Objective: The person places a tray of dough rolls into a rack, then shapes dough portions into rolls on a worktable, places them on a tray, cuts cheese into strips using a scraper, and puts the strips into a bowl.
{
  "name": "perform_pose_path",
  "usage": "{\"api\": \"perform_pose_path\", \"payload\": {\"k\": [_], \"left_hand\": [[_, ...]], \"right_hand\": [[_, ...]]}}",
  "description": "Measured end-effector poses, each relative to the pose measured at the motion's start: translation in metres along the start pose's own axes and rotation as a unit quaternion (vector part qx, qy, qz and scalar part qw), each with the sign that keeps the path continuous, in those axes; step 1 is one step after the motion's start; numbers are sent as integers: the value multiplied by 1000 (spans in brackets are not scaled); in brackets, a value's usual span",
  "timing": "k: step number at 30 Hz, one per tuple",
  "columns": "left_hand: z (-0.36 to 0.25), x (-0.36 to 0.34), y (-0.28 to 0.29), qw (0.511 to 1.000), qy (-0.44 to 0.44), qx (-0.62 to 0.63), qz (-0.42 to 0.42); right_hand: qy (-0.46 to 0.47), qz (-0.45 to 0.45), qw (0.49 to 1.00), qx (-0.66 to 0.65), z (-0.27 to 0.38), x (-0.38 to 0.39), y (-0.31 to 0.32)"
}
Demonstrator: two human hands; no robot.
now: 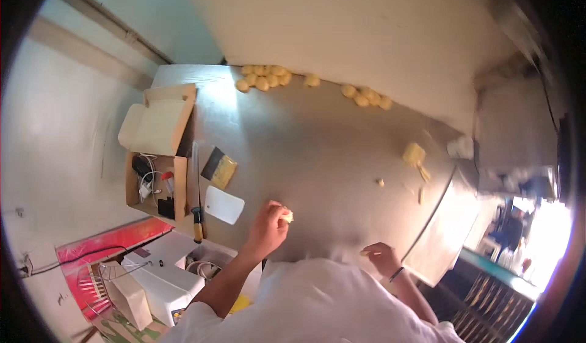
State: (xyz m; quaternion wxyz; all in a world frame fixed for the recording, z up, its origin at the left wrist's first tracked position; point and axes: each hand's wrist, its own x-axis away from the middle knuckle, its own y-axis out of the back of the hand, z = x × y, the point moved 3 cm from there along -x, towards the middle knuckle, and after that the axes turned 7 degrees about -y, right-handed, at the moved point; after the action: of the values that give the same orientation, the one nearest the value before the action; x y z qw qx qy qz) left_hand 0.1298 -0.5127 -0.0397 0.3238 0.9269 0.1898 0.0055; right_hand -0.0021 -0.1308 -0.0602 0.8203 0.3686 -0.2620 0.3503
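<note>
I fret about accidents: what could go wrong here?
The long tool with a black-and-yellow handle, near the edge of the smooth greyish table, could fall. Some round, pale-yellow, doughy-looking balls touch one another and might stick. The small pale-yellow piece in the bare left hand could slip.

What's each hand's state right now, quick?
Left hand: closed, holding a pale yellow lump.
Right hand: partly curled, apparently pinching a small pale bit; too blurred to tell what.

Dough balls lie along the far edge of the table; a box (cables inside) stands left.
</note>
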Motion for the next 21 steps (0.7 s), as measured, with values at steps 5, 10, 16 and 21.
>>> {"api": "perform_pose_path", "payload": {"k": [5, 10, 16, 21], "left_hand": [[-87, 13, -72, 988, -142, -54, 17], [-69, 37, -205, 964, -144, -156, 158], [-90, 75, -204, 955, -179, -226, 65], [-79, 82, -213, 942, -41, -263, 206]], "right_hand": [[149, -226, 957, 106, -22, 22, 50], [356, -264, 848, 292, -55, -11, 12], [332, -318, 838, 294, -88, 12, -31], [244, -169, 900, 321, -57, 14, -15]]}}
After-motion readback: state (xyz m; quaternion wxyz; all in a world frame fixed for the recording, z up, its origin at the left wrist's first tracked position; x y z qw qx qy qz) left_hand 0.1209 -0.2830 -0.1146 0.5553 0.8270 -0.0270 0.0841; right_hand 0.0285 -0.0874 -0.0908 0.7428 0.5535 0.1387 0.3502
